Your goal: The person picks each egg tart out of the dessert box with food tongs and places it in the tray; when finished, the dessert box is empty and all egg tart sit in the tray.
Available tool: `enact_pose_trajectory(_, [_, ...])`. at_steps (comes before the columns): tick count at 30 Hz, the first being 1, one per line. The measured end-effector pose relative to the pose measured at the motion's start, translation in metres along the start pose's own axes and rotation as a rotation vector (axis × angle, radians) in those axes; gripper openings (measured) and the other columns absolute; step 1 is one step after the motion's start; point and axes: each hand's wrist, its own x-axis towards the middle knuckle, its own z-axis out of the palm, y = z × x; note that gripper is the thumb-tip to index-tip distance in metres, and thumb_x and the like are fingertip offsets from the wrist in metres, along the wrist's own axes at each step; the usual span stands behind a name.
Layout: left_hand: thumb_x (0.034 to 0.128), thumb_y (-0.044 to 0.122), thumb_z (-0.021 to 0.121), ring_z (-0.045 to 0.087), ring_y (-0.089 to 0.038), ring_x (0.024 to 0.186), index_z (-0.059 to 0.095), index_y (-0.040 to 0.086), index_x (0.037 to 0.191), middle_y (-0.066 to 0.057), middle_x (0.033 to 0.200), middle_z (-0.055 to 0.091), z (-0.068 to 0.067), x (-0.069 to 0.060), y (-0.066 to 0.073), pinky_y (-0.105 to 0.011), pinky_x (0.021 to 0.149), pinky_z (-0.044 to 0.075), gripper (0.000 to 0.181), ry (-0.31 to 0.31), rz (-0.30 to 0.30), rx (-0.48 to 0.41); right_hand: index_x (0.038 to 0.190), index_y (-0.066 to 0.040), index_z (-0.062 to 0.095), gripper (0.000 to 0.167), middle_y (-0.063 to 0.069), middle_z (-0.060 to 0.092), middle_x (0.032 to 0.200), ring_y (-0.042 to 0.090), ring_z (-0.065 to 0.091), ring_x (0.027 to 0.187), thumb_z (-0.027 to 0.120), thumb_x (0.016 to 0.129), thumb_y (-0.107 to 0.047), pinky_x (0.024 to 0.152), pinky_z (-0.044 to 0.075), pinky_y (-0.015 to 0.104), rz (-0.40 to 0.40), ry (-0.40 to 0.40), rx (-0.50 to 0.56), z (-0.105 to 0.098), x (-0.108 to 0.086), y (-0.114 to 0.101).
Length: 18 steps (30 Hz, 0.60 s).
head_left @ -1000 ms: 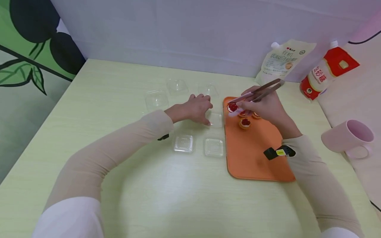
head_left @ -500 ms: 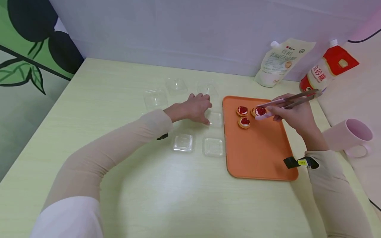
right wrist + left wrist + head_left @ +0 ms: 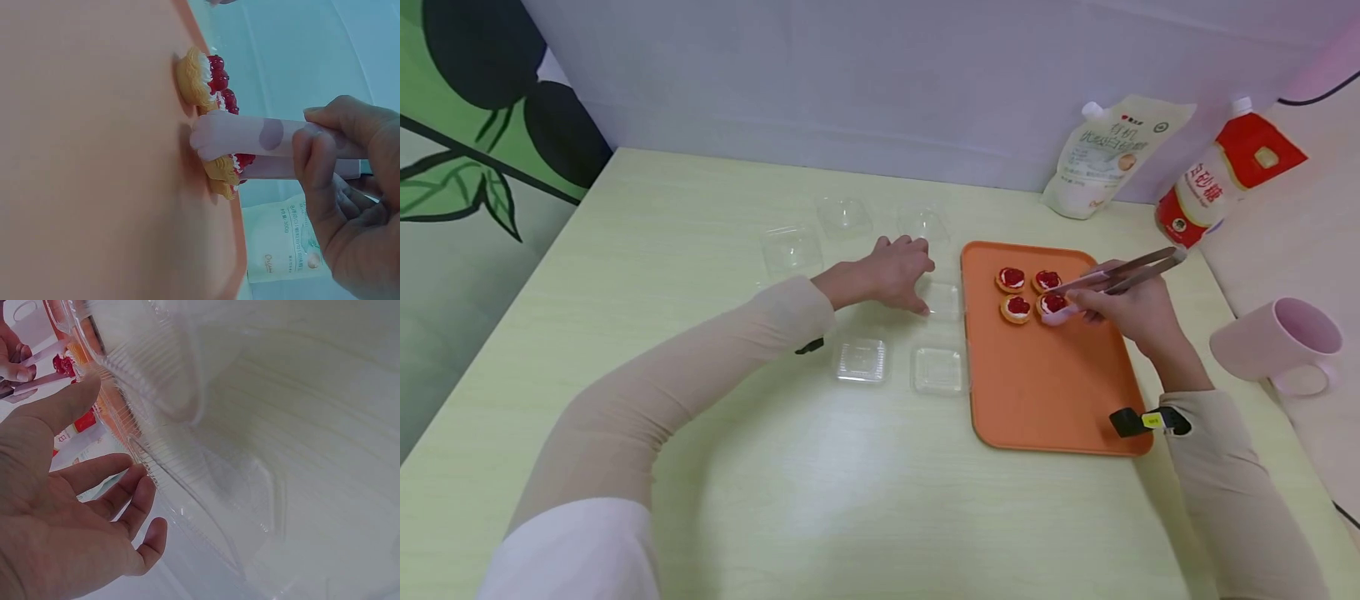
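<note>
My right hand holds a pair of metal tongs with pink paw-shaped tips. In the right wrist view the tongs' pink tips stand on either side of a berry-topped tart, partly hiding it. That tart is at the front right of a small cluster on the orange tray. Beside it are three more tarts, one of them the near left tart. My left hand has its thumb and fingers loosely spread at the edge of a clear plastic container, fingertips at its rim.
More clear containers and a clear container stand near the tray's left edge. Behind are clear domed pieces. A white pouch and a red sugar bag stand at the back right, a pink mug at the right.
My right hand moved right with the tongs from the tray's far left corner, then slightly towards me, from the far right tart to the front right one. The left hand stays in place.
</note>
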Motion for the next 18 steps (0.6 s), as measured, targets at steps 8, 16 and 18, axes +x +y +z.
enact_pose_trajectory(8, [0.0848, 0.047, 0.076, 0.043, -0.030, 0.125, 0.056, 0.011, 0.141, -0.008, 0.136, 0.048, 0.0011, 0.0007, -0.0006, -0.049, 0.100, 0.034, 0.069, 0.009, 0.002, -0.006, 0.116, 0.005, 0.060, 0.037, -0.027, 0.064, 0.072, 0.003, 0.066, 0.057, 0.074, 0.091, -0.018, 0.058, 0.057, 0.023, 0.003, 0.009, -0.007, 0.0029, 0.0003, 0.0026])
enact_pose_trajectory(16, [0.0851, 0.047, 0.076, 0.043, -0.030, 0.126, 0.056, 0.011, 0.141, -0.008, 0.136, 0.048, 0.0005, 0.0001, -0.0006, -0.049, 0.100, 0.034, 0.069, 0.002, 0.007, -0.011, 0.116, 0.004, 0.061, 0.033, -0.018, 0.071, 0.080, 0.004, 0.067, 0.057, 0.073, 0.091, -0.014, 0.058, 0.056, 0.023, 0.002, 0.039, 0.009, 0.0058, -0.0023, 0.0024])
enact_pose_trajectory(18, [0.0851, 0.047, 0.076, 0.043, -0.030, 0.126, 0.056, 0.011, 0.141, -0.008, 0.136, 0.048, 0.0007, 0.0002, -0.0008, -0.049, 0.101, 0.034, 0.070, 0.000, 0.006, -0.009, 0.116, 0.004, 0.062, 0.034, -0.017, 0.072, 0.081, 0.003, 0.066, 0.057, 0.074, 0.090, -0.014, 0.057, 0.056, 0.023, -0.002, 0.048, 0.016, 0.0064, -0.0030, 0.0022])
